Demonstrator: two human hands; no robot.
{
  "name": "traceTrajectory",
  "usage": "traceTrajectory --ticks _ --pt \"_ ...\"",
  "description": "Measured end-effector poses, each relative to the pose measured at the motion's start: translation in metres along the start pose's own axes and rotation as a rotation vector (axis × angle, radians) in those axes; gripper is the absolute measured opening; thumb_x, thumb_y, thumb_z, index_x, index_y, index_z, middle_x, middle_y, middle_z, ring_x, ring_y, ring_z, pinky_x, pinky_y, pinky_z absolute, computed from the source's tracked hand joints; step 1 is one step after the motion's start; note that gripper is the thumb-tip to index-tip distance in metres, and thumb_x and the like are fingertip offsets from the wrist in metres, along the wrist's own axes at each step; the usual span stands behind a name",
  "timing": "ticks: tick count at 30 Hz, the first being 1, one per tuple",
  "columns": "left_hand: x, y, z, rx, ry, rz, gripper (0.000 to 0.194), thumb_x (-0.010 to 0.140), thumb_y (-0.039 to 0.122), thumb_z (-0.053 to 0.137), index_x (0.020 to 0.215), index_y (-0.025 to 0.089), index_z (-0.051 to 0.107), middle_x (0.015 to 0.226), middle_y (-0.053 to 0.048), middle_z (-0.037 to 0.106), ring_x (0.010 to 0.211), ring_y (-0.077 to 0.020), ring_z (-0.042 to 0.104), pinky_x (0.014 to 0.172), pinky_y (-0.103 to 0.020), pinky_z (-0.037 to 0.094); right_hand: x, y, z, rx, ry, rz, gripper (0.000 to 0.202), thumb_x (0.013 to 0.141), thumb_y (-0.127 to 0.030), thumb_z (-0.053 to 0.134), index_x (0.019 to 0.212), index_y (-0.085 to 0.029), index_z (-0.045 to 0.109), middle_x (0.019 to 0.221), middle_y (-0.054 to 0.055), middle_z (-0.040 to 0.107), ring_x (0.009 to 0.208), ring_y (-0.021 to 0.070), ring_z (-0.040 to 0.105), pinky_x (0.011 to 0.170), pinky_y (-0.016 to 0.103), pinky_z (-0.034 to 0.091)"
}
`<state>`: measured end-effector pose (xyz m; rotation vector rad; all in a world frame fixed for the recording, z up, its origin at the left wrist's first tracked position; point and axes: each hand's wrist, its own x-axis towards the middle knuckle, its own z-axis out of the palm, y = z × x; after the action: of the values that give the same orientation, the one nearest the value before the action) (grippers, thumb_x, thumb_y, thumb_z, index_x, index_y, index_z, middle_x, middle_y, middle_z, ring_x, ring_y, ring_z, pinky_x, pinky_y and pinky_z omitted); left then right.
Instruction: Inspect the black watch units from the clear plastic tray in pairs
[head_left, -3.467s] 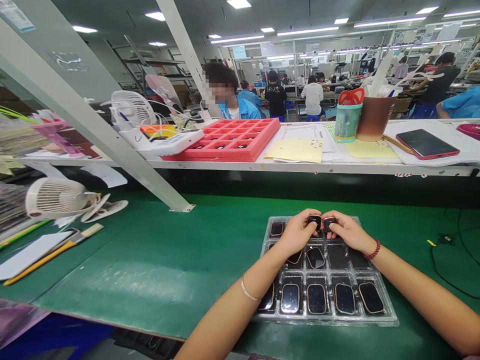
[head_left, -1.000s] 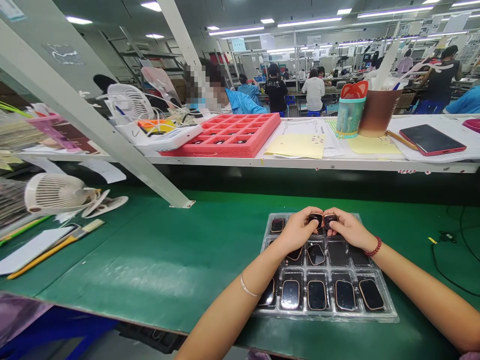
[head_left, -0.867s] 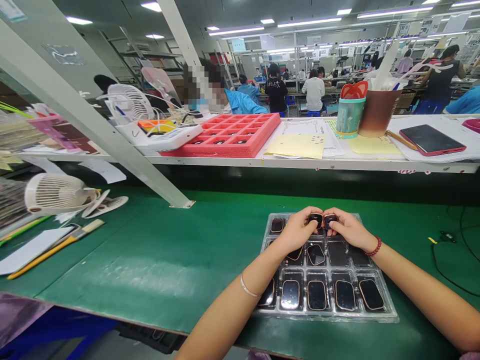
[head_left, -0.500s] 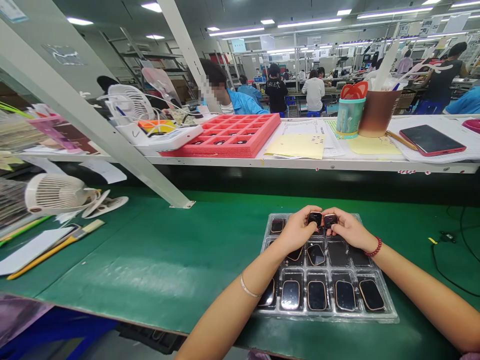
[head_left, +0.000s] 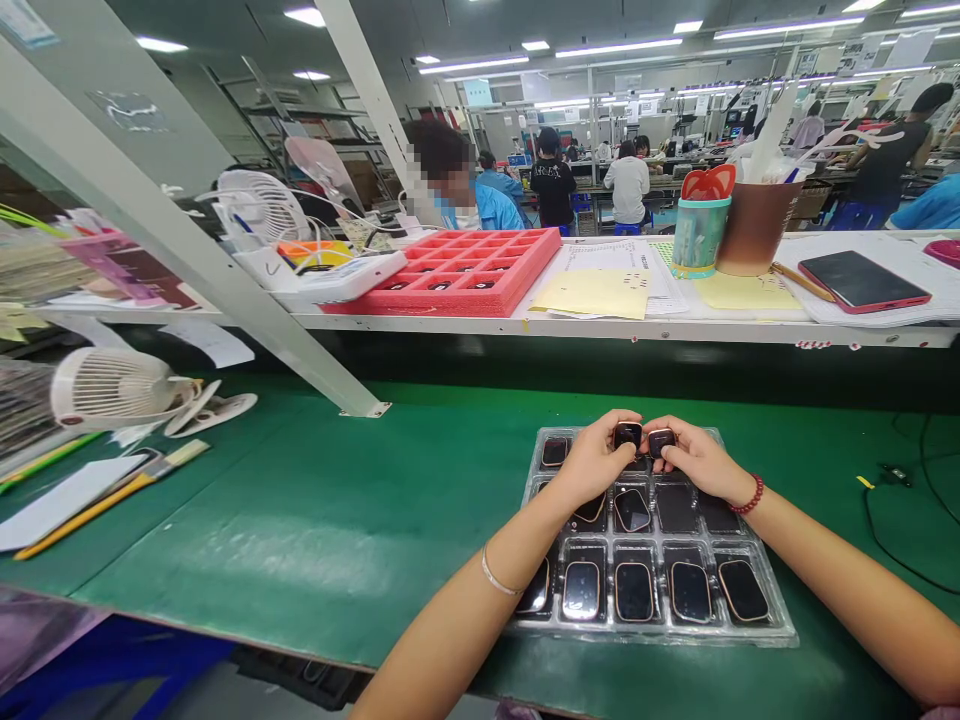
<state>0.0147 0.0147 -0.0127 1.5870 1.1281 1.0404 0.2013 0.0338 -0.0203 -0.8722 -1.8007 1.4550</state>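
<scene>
Glossy green counter (head_left: 300,520) with a clear plastic compartmented tray (head_left: 645,634) at four o'clock.
Over its twelve-o'clock side, the left hand (head_left: 596,458) pinches a black-screened, gold-rimmed watch body (head_left: 627,434), the right hand (head_left: 699,464) a matching watch body (head_left: 661,440), probably so both screens face the person; compartments likely space the others (head_left: 634,592).

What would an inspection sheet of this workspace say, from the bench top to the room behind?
Surface: glossy green bench top with light reflections.
Job's things: clear plastic tray holding smartwatch cases with dark screens; five show in its front row.
Left hand: bare, pinching a smartwatch case at the tray's far side.
Right hand: bare, pinching another smartwatch case beside it.
Clutter: white fan and yellow-handled brush at the left.
Cables: black cable with connector at the right, apart from the tray.
Surroundings: shelf bearing a red compartment tray and phone; co-workers beyond.
</scene>
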Motion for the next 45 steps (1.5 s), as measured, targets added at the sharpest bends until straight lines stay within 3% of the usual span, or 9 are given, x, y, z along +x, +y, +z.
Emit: traceTrajectory --ticks 13,22,31,36,45 --pt "0.0 0.0 0.001 -0.011 -0.006 -0.011 0.039 0.074 0.009 0.05 0.111 0.018 0.055 0.093 -0.005 0.066 0.072 -0.0138 0.062 0.068 -0.027 0.05 0.0 0.0 0.001 0.003 0.019 0.012 0.034 0.074 -0.012 0.048 0.107 -0.019 0.05 0.09 0.003 0.059 0.066 0.0124 0.061 0.061 0.027 0.048" --pt "-0.001 0.001 0.001 -0.026 0.021 -0.006 0.049 0.072 0.008 0.052 0.12 0.019 0.052 0.101 -0.006 0.065 0.085 -0.0159 0.062 0.077 -0.029 0.049 0.0 0.002 0.0 0.01 0.012 0.018 0.032 0.076 -0.012 0.047 0.107 -0.019 0.049 0.093 0.004 0.061 0.066 0.0119 0.06 0.062 0.027 0.049" --pt "0.0 0.009 0.0 -0.209 0.019 -0.131 0.052 0.081 0.018 0.048 0.134 0.015 0.044 0.093 -0.007 0.065 0.077 -0.0135 0.059 0.057 -0.021 0.045 0.0 0.003 0.0 0.008 0.047 0.009 0.037 0.076 -0.013 0.048 0.112 -0.02 0.048 0.095 0.004 0.06 0.068 0.0125 0.061 0.061 0.027 0.05" --pt "0.001 0.007 -0.001 -0.272 -0.011 -0.12 0.052 0.079 0.025 0.057 0.13 0.016 0.048 0.095 -0.007 0.064 0.075 -0.0137 0.06 0.056 -0.02 0.043 0.0 0.002 0.001 -0.003 0.056 0.002 0.038 0.076 -0.013 0.048 0.114 -0.02 0.048 0.094 0.004 0.06 0.069 0.0126 0.062 0.06 0.027 0.05" --pt "-0.004 0.013 0.0 -0.29 -0.056 -0.1 0.048 0.076 0.03 0.063 0.118 0.015 0.047 0.093 -0.005 0.06 0.056 -0.0053 0.053 0.053 -0.02 0.04 0.001 0.003 0.0 -0.01 0.048 0.007 0.035 0.076 -0.012 0.048 0.111 -0.02 0.048 0.093 0.003 0.06 0.069 0.0133 0.062 0.061 0.028 0.05"
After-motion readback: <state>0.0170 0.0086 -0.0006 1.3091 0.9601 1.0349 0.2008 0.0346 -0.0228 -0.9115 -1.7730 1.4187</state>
